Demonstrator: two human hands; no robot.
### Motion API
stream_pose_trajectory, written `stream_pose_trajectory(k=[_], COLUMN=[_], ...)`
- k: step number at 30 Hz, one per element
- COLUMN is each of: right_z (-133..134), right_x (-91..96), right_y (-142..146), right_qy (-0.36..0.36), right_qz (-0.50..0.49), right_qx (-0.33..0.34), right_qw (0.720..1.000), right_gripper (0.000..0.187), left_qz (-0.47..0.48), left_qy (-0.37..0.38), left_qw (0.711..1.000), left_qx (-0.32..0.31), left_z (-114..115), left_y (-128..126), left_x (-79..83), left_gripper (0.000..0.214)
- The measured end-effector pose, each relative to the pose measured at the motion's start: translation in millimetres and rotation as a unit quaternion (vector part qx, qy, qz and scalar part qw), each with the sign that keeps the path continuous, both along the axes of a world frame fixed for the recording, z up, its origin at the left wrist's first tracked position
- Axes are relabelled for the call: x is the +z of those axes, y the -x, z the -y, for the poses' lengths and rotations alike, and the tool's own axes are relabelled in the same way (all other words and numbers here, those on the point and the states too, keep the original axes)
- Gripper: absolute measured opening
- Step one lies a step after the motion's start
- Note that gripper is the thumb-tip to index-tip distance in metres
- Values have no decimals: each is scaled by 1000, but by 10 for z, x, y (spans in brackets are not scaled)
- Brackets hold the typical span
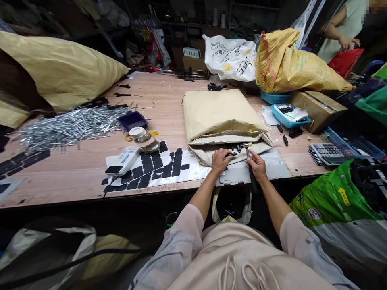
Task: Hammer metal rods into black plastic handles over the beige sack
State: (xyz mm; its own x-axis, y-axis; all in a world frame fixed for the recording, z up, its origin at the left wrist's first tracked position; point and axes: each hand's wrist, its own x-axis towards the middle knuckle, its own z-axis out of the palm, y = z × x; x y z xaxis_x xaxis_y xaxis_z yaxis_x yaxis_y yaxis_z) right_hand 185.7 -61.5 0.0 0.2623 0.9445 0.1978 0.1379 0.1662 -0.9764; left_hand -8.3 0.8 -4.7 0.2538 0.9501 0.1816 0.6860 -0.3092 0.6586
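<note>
My left hand (220, 160) is closed on a small black rod-like part (231, 154) at the mouth of a tan paper sack (219, 114) that lies on the wooden table (90, 177). My right hand (257, 166) grips the black handle of a small hammer (248, 155), whose metal head rests by the sack's open end. Both hands sit over a grey flat plate (272, 171) at the table's front edge.
White sheets of black adhesive pads (157, 165), a white device (123, 160) and a capped jar (144, 139) lie left of my hands. A heap of metal pins (69, 127) lies further left. Bags, blue baskets, a cardboard box and a calculator (328, 152) crowd the right. Another person stands far right.
</note>
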Motion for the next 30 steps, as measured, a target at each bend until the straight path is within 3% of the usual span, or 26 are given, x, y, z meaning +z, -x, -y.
stream_pose_trajectory(k=[5, 11, 17, 23, 30], right_z=[-44, -21, -43, -67, -78], right_x=[1, -9, -62, -55, -77], right_y=[16, 51, 70, 52, 77], right_qy=[-17, -36, -57, -31, -39], right_qz=[55, 134, 100, 96, 106], right_qx=[-2, 43, 54, 80, 77], right_qw=[998, 989, 992, 992, 991], right_gripper=[46, 32, 24, 22, 22], left_qz=[28, 17, 33, 24, -16], left_qy=[-9, -20, -51, -69, -76], left_qw=[999, 996, 988, 984, 982], left_qx=[-35, -88, -145, -159, -173], left_z=[13, 24, -12, -77, -3], left_y=[43, 44, 68, 98, 54], left_x=[25, 44, -23, -96, -40], left_gripper=[27, 27, 26, 24, 22])
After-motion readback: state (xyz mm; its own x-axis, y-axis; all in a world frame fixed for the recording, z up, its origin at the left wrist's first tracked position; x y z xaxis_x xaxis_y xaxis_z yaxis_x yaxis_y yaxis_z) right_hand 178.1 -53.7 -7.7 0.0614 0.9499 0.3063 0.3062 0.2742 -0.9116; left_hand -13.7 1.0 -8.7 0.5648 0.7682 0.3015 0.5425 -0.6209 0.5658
